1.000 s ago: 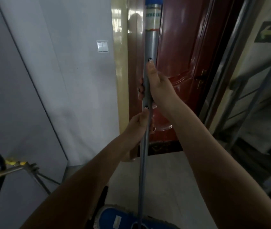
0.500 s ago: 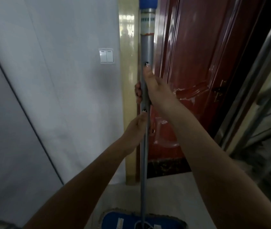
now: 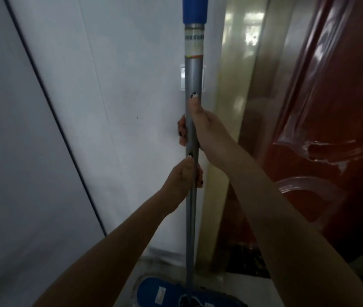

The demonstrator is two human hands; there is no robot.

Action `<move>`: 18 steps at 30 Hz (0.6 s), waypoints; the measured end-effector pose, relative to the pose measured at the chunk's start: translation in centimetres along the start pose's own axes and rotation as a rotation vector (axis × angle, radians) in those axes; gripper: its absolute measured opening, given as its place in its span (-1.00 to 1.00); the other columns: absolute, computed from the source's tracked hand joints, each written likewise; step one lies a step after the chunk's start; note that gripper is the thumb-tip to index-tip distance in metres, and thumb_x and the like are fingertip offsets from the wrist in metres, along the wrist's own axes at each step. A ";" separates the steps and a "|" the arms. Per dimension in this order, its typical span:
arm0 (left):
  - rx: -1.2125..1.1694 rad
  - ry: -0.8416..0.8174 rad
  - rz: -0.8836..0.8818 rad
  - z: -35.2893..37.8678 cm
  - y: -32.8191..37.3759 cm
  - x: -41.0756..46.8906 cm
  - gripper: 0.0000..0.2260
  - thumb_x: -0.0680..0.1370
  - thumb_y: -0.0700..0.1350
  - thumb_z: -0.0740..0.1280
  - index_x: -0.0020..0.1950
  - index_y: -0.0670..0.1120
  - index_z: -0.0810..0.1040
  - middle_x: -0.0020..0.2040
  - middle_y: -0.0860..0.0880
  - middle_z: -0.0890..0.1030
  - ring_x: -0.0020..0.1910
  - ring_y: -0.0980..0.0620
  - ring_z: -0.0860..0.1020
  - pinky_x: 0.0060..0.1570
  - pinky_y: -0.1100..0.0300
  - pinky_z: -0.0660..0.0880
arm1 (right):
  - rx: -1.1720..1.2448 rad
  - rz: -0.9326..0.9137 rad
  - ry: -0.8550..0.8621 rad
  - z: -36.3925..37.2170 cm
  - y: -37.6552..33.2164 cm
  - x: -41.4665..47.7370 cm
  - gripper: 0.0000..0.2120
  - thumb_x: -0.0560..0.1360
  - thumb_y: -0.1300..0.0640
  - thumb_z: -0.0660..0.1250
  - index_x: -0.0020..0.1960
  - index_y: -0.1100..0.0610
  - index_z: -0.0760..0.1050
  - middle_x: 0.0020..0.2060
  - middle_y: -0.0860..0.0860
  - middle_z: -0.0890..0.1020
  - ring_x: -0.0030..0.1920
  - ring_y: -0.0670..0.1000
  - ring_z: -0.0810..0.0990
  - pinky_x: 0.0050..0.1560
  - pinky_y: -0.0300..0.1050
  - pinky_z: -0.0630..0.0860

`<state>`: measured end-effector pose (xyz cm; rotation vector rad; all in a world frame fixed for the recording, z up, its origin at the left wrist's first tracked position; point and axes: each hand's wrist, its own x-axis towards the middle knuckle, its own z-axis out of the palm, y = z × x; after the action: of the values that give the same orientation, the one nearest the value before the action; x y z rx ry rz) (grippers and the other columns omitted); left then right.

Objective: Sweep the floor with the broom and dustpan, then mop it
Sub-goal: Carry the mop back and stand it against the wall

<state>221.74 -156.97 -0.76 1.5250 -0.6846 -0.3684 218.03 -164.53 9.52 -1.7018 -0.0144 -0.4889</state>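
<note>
A grey metal mop handle [image 3: 193, 74] with a blue top grip stands nearly upright in the middle of the head view. My right hand [image 3: 202, 127] is wrapped around it, thumb pointing up along the shaft. Just below, my left hand [image 3: 183, 176] grips the same handle. The flat blue mop head [image 3: 165, 293] rests on the pale floor at the bottom edge, close to the wall's foot.
A white wall [image 3: 87, 129] with a dark diagonal seam fills the left. A light switch [image 3: 183, 77] sits behind the handle. A glossy beige door frame [image 3: 238, 107] and a dark red door [image 3: 331, 129] stand on the right.
The view has swung left and closer to the wall: the door and frame shifted right, the railing left the view. Both hands keep the same hold on the handle.
</note>
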 end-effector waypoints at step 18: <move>0.059 0.216 -0.171 -13.0 -8.8 5.2 -0.58 0.64 0.04 -0.12 -0.19 -0.07 0.44 -0.22 -0.05 0.53 -0.21 0.04 0.52 0.10 0.07 0.46 | 0.052 0.073 -0.210 10.7 10.6 10.4 -0.57 0.60 -0.17 -0.01 -0.24 0.06 0.41 -0.39 -0.06 0.52 -0.39 -0.22 0.56 -0.27 -0.40 0.51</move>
<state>235.38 -150.37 -7.37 1.6571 -0.3999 -0.3084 233.81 -159.28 1.78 -1.6902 -0.1159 -0.2522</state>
